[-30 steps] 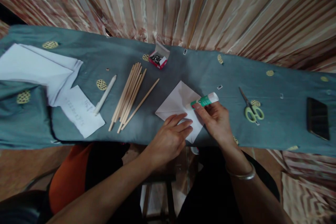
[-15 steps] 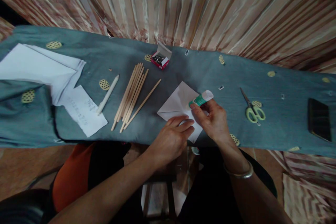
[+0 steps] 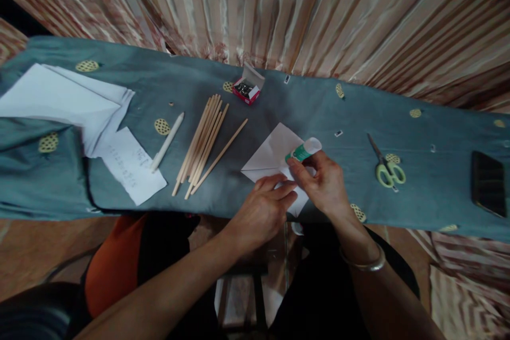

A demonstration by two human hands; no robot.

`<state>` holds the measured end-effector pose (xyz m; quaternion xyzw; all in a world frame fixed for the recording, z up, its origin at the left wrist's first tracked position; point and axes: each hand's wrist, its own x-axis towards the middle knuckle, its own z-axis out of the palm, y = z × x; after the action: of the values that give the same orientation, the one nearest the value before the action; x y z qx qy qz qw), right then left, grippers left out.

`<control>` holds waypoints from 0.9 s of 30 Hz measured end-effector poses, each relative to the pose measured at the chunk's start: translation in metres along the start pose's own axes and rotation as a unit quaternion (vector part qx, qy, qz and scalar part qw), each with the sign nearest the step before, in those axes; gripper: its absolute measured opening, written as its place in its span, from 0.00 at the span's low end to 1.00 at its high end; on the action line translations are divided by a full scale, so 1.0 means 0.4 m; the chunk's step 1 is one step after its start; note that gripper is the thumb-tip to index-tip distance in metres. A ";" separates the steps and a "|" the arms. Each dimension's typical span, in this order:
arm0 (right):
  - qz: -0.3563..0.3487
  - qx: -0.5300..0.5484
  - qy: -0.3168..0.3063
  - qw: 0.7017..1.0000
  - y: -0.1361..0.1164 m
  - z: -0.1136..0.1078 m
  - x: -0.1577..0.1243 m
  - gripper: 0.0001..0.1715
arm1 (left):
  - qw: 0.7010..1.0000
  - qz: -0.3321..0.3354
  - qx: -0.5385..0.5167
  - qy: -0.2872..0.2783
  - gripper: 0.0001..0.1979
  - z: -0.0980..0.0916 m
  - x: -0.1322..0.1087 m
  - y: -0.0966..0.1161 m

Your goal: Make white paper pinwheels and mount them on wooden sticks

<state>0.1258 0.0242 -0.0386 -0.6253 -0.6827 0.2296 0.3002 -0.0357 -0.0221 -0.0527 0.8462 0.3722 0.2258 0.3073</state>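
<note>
The right hand [image 3: 326, 185] grips the glue stick [image 3: 303, 151] — its long axis slanting leftward over the folded paper [image 3: 266, 150] — while the left hand [image 3: 261, 211], loosely spread, rests on it.

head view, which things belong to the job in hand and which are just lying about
In use:
glue stick, held by the right hand
creased white paper, under the left hand

Apparently just lying about, untouched:
wooden sticks
white pointed stick
open red box
scissors
dark phone
loose papers
</note>
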 end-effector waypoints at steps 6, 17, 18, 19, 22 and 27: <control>-0.005 -0.034 -0.001 0.999 -0.011 0.000 0.000 0.13 | 0.999 -0.038 0.011 0.005 0.23 0.008 -0.002 0.010; -0.032 -0.062 0.007 0.998 -0.015 0.009 -0.001 0.13 | 0.997 -0.064 0.048 0.005 0.24 0.017 -0.005 0.020; -0.032 -0.064 0.007 0.997 -0.016 0.009 -0.001 0.13 | 0.997 -0.065 0.050 0.003 0.23 0.017 -0.005 0.020; -0.032 -0.066 0.008 0.997 -0.016 0.009 0.000 0.13 | 0.997 -0.065 0.051 0.002 0.23 0.017 -0.005 0.020; -0.033 -0.071 0.008 0.997 -0.016 0.009 0.000 0.13 | 0.997 -0.066 0.051 -0.002 0.22 0.015 -0.004 0.020; -0.045 -0.073 0.006 0.996 -0.012 0.010 -0.002 0.12 | 0.996 -0.066 0.054 -0.006 0.23 0.015 -0.005 0.020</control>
<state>0.1195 0.0230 -0.0382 -0.6158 -0.7229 0.1616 0.2683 -0.0294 -0.0299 -0.0519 0.8361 0.4373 0.1799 0.2780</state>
